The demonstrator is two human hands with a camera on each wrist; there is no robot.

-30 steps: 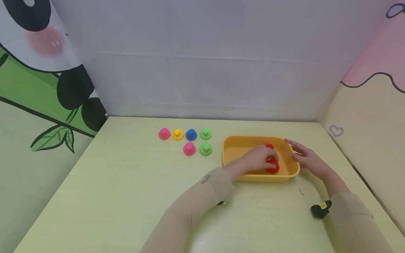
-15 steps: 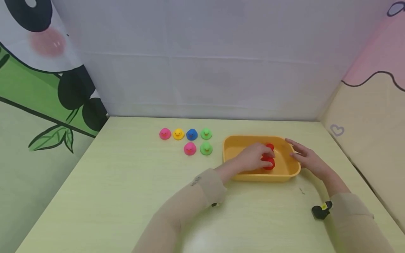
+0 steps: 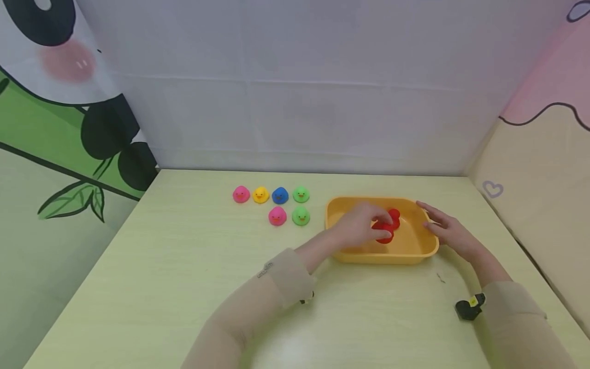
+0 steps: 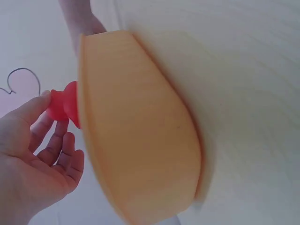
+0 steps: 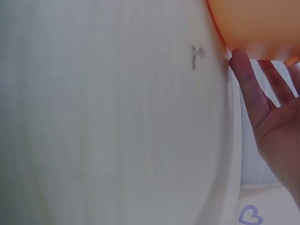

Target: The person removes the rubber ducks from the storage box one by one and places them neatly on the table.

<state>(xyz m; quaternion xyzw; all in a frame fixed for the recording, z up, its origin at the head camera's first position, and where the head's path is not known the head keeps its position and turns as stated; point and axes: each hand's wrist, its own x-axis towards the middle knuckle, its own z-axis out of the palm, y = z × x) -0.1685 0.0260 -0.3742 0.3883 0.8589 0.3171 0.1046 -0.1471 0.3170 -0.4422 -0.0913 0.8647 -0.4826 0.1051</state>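
Observation:
My left hand (image 3: 358, 225) reaches over the yellow-orange plastic tub (image 3: 382, 260) and pinches a red rubber duck (image 3: 385, 238) between thumb and fingers. A second red duck (image 3: 394, 217) shows just behind it inside the tub. In the left wrist view the thumb and fingertips hold the red duck (image 4: 57, 107) at the tub's rim, partly hidden by the wall. At the tub's right end, my right hand (image 3: 449, 234) rests its extended fingers and thumb against the outside. The right wrist view shows its thumb (image 5: 247, 77) along the tub wall (image 5: 262, 28).
Left of the tub several rubber ducks stand in two rows: pink (image 3: 241, 194), yellow (image 3: 260, 195), blue (image 3: 280, 195) and green (image 3: 301, 194) behind, another pink (image 3: 277, 216) and green (image 3: 301, 216) in front. A wall backs the pale table (image 3: 161, 266).
My left hand has moved left inside the tub with the red duck, uncovering more of the second red one. The right hand has stayed at the tub's right end.

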